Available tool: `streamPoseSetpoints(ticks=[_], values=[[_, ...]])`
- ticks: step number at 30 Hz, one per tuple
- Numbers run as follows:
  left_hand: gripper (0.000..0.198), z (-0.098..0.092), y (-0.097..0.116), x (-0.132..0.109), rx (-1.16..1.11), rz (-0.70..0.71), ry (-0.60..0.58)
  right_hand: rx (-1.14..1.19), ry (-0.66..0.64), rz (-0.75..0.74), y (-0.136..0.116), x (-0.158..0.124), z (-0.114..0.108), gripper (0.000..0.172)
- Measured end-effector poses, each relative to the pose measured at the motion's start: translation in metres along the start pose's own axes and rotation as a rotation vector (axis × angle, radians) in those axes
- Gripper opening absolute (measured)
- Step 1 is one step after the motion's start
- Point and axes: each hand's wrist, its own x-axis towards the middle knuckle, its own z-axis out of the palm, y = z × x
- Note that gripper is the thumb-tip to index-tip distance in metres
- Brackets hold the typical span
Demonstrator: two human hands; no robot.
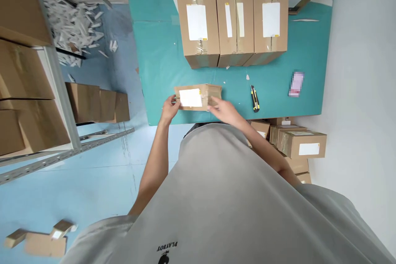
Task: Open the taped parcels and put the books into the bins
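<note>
A small taped cardboard box (198, 97) with a white label lies at the near edge of the teal table (161, 70). My left hand (170, 109) grips its left end, fingers curled round the edge. On the box's right side rests my right hand (223, 110), fingers closed on the near right corner. A yellow-and-black utility knife (254, 99) lies on the table to the right of my right hand.
Three larger labelled boxes (235, 24) stand in a row at the back of the table, and a small pink item (296, 83) lies at the right. Stacked parcels (298, 144) sit on the floor at right. Metal shelving with boxes (27, 78) stands at left.
</note>
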Motion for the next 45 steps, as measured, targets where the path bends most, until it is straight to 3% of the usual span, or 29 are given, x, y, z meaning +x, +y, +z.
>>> streamPoseSetpoints(ticks=[3,5,9,12,14,17,20,24,28,31,34,37,40,43,45], values=[[0.049,0.024,0.025,-0.009,-0.009,0.015,-0.084,-0.072,0.14,0.214,0.044,0.009,-0.021,0.039],[0.044,0.038,0.042,-0.015,0.035,0.052,-0.075,-0.089,0.219,0.313,0.066,0.014,-0.026,0.026],[0.038,0.05,0.059,-0.027,0.054,0.141,0.023,0.016,0.362,0.301,0.09,0.009,-0.023,0.014],[0.028,0.052,0.054,-0.037,0.049,0.145,0.055,0.072,0.447,0.253,0.101,-0.005,-0.014,0.014],[0.02,0.057,0.046,-0.043,0.089,0.094,0.015,0.057,0.452,0.279,0.109,-0.014,-0.006,0.013],[0.017,0.069,0.033,-0.052,0.143,-0.019,-0.096,-0.004,0.367,0.373,0.122,-0.021,0.006,0.014],[0.019,0.079,0.026,-0.057,0.156,-0.077,-0.126,-0.031,0.304,0.414,0.13,-0.021,0.013,0.012],[0.023,0.073,0.032,-0.059,0.058,-0.061,-0.076,0.073,0.364,0.326,0.125,-0.019,0.007,0.012],[0.037,0.053,0.05,-0.056,-0.1,0.068,-0.004,0.157,0.506,0.138,0.106,-0.015,-0.014,0.029],[0.046,0.043,0.059,-0.053,-0.116,0.122,0.044,0.13,0.559,0.08,0.094,-0.007,-0.025,0.032],[0.043,0.042,0.058,-0.047,-0.053,0.067,0.04,0.104,0.493,0.133,0.093,0.002,-0.023,0.028],[0.037,0.043,0.054,-0.033,0.03,-0.059,-0.063,0.105,0.357,0.209,0.107,0.013,-0.028,0.028],[0.055,0.038,0.063,0.004,0.029,-0.069,-0.027,0.114,0.388,0.231,0.133,0.032,-0.069,0.043],[0.089,0.031,0.095,0.062,-0.048,0.028,0.116,0.134,0.751,0.282,0.16,0.061,-0.151,0.079],[0.101,0.026,0.125,0.101,-0.125,0.064,0.131,0.164,0.966,0.355,0.169,0.084,-0.208,0.101]])
